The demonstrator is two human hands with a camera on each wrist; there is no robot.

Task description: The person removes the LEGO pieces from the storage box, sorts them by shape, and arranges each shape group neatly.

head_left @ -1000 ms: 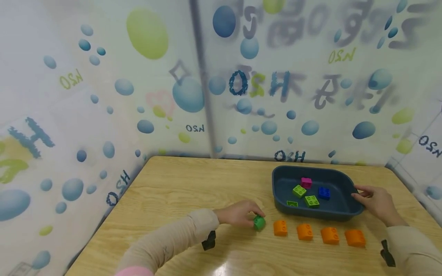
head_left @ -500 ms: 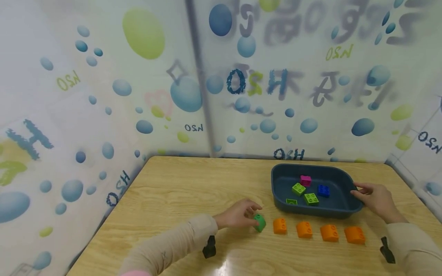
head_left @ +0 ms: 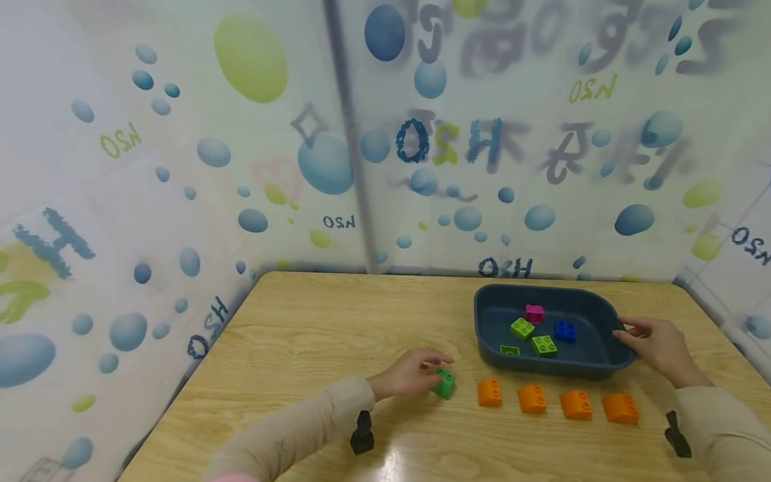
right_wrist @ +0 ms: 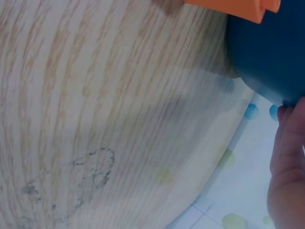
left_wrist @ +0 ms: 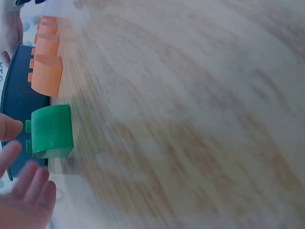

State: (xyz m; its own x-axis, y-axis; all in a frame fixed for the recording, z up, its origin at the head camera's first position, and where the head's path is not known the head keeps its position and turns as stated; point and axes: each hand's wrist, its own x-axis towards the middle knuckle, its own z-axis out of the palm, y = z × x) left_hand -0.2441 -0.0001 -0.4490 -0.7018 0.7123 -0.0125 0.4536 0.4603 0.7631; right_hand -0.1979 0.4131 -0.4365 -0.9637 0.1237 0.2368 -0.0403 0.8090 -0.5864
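A green toy building block (head_left: 444, 383) with a curved side stands on the table in the head view, at the left end of a row of orange blocks. My left hand (head_left: 412, 373) is beside it, fingers loosely spread. The left wrist view shows a small gap between the fingertips (left_wrist: 12, 128) and the studs of the green block (left_wrist: 52, 131). With thumb and fingers, my right hand (head_left: 661, 347) pinches the right end of a dark blue tray (head_left: 554, 367). In the right wrist view those fingers (right_wrist: 288, 143) are at the tray wall (right_wrist: 271, 52).
Several orange curved blocks (head_left: 533, 399) form a row in front of the tray. Inside the tray lie lime green blocks (head_left: 544, 345), a blue block (head_left: 565, 331) and a magenta block (head_left: 534, 313). A patterned curtain (head_left: 289, 201) borders the wooden table (head_left: 337, 314).
The green block has turned and shifted slightly left, away from the orange row. My left fingers have loosened from it. The right hand stays on the tray.
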